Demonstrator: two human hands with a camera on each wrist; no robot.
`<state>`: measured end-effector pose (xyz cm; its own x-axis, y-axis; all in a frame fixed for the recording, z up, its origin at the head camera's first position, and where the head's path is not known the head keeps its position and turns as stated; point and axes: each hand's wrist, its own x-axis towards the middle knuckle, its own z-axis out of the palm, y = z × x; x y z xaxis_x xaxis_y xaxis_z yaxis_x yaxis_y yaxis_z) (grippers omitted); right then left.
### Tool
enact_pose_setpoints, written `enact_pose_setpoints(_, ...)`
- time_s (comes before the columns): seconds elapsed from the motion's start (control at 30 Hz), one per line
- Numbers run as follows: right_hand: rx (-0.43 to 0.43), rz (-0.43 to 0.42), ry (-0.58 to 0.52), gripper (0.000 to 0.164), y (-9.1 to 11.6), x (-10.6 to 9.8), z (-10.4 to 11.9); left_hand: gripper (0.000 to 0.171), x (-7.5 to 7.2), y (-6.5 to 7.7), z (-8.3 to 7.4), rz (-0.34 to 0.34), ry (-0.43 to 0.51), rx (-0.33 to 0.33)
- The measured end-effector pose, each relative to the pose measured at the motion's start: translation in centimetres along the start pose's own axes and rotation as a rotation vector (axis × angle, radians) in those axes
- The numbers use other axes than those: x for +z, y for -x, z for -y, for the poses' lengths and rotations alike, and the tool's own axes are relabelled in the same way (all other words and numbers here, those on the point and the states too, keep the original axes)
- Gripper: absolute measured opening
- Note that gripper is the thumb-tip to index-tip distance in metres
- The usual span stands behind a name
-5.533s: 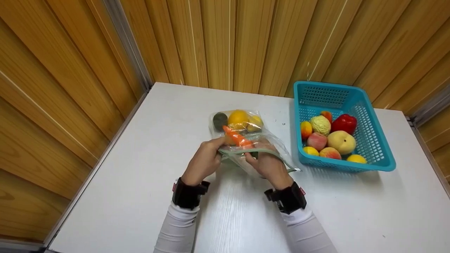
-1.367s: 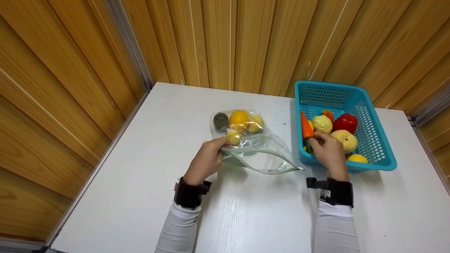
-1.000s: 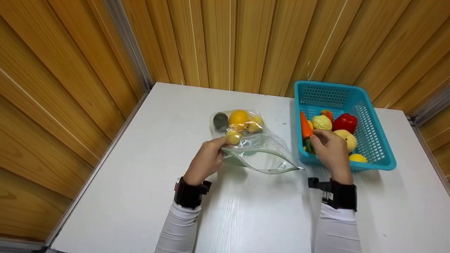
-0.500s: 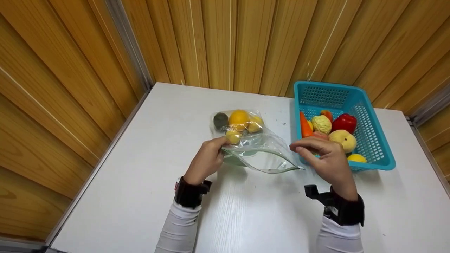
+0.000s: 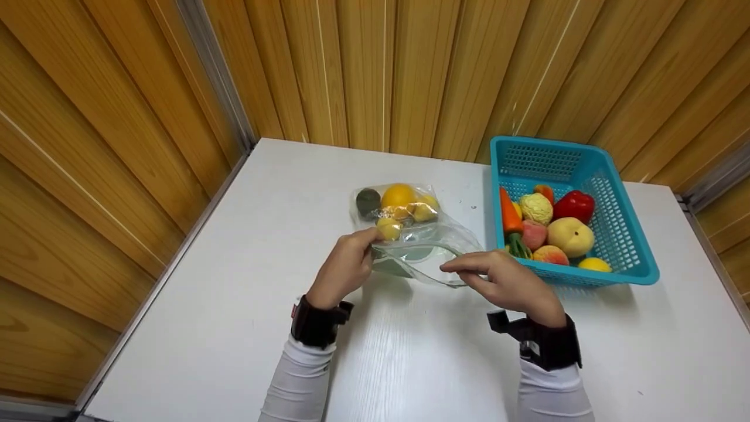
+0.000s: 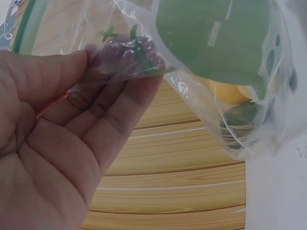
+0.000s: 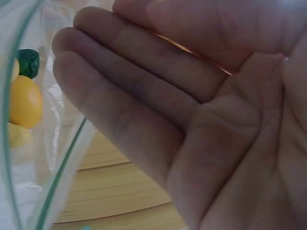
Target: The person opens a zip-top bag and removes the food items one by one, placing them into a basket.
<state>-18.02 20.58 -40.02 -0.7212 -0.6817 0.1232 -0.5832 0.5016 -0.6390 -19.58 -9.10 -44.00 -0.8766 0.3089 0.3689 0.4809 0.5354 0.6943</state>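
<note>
Left of the teal basket (image 5: 539, 161), on a white table (image 5: 234, 281): one clear zip bag (image 5: 425, 235), mouth edged in green, containing one dark green item (image 5: 368, 203), one orange fruit (image 5: 398, 198) and two yellow fruits (image 5: 426, 208). Left hand (image 5: 344, 265), at the bag's side farther from the basket: thumb and fingers pinching the film by the mouth. Right hand (image 5: 510, 284), by the basket's near left corner: fingers straight, tips over the bag's mouth; whether they touch the film cannot be told. Inside the basket: one carrot (image 5: 509, 212) along its left wall, one red pepper (image 5: 574, 207) toward its right, one large pale-yellow fruit (image 5: 570, 237) nearer its front. Behind the basket: wood-grain panels (image 5: 410, 76).
</note>
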Motion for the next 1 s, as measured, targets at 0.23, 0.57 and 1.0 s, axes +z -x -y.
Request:
enact_pose_setpoints(0.23,0.083,0.014,0.115,0.037,-1.7,2.0,0.1,0.031,0.0,0.0,0.0,-0.002,0.000,0.014)
enact_pose_setpoints(0.57,0.150,-0.003,0.209,0.044,-4.2,5.5,-1.7,0.035,0.2,0.0,-0.2,0.016,0.007,-0.005)
enact_pose_setpoints(1.0,0.343,0.120,0.299,0.058,-9.3,7.2,-2.7,0.034,0.6,0.0,0.0,0.003,-0.004,0.017)
